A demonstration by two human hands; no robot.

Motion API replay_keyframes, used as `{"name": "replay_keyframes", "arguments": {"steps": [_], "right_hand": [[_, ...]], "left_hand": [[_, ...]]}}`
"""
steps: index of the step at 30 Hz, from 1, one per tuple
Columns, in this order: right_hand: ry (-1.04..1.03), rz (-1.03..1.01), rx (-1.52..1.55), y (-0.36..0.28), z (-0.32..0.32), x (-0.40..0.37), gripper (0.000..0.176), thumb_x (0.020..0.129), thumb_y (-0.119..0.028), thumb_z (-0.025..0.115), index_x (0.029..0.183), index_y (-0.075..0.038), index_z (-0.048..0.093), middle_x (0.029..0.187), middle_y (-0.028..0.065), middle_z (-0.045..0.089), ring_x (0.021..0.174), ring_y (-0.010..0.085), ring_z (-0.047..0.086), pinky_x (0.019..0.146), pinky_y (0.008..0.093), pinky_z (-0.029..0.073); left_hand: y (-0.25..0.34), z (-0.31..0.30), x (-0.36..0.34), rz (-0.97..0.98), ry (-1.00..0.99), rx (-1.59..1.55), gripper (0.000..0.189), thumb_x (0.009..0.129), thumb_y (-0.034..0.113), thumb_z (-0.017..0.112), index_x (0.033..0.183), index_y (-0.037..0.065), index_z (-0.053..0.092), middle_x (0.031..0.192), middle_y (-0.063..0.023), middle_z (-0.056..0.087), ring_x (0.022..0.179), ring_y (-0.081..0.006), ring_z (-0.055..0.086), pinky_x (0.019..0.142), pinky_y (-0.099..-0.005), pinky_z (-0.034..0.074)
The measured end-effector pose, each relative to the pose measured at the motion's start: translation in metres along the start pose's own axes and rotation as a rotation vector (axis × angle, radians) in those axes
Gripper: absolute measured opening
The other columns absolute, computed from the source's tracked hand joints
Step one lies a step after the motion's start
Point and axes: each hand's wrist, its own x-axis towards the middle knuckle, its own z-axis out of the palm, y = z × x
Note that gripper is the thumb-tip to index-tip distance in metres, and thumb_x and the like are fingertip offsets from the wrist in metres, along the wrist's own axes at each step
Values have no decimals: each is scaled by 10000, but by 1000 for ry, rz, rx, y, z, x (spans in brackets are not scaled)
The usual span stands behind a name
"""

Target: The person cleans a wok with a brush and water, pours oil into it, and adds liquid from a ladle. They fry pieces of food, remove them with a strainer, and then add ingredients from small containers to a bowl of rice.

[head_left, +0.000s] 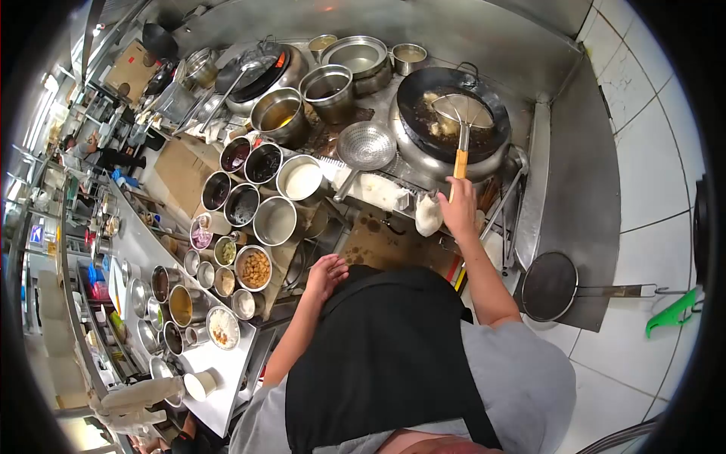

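My right hand (460, 210) is wrapped round the wooden handle of a wire skimmer (463, 112), whose mesh head is over a black wok (420, 87) on the stove. Pieces of food (440, 121) lie in the wok beside and under the mesh. A bunched white cloth (429, 216) is just left of this hand. Lower and further left, my left hand (327, 274) hovers near the apron with its fingers curled; whether it holds anything is too small to tell. The nearest thing to it is a bowl of brown pieces (253, 268).
A perforated ladle (366, 145) rests beside the wok. Metal pots (278, 115) stand behind several sauce containers (302, 177) on the left. Another strainer (550, 286) hangs on the right by the tiled wall (650, 257). A person (91, 151) is far off at the left.
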Motion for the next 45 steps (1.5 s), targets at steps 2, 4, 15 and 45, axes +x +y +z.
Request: {"name": "replay_keyframes", "arguments": {"steps": [2, 4, 15, 45], "right_hand": [[-34, 82, -93, 22, 7, -8, 699, 703, -160, 762, 1317, -137, 429, 1269, 203, 439, 1119, 404, 475, 953, 438, 407], [-172, 198, -197, 40, 16, -10, 997, 707, -147, 747, 1495, -222, 142, 1368, 249, 312, 1126, 436, 472, 979, 455, 407], [117, 413, 237, 102, -12, 33, 736, 768, 13, 513, 1450, -149, 288, 1243, 238, 520, 1125, 395, 527, 926, 415, 439], [-158, 641, 668, -40, -47, 6, 794, 755, 92, 532, 1471, -157, 294, 905, 46, 521, 572, 81, 473, 450, 221, 409]], "left_hand": [[3, 25, 4, -17, -39, 39, 202, 923, 146, 536, 1107, 69, 506, 983, -102, 614, 816, -227, 632, 725, -385, 541], [8, 44, 11, 1, -61, 61, 200, 921, 137, 535, 1104, 64, 505, 981, -103, 614, 817, -227, 631, 725, -378, 540], [68, 72, 58, 228, -44, 279, 186, 886, 118, 560, 1065, 67, 541, 945, -72, 632, 800, -189, 628, 714, -342, 531], [92, 53, 249, -235, -272, 186, 320, 885, 145, 538, 1138, -35, 459, 905, -188, 585, 693, -303, 636, 546, -364, 572]]}}
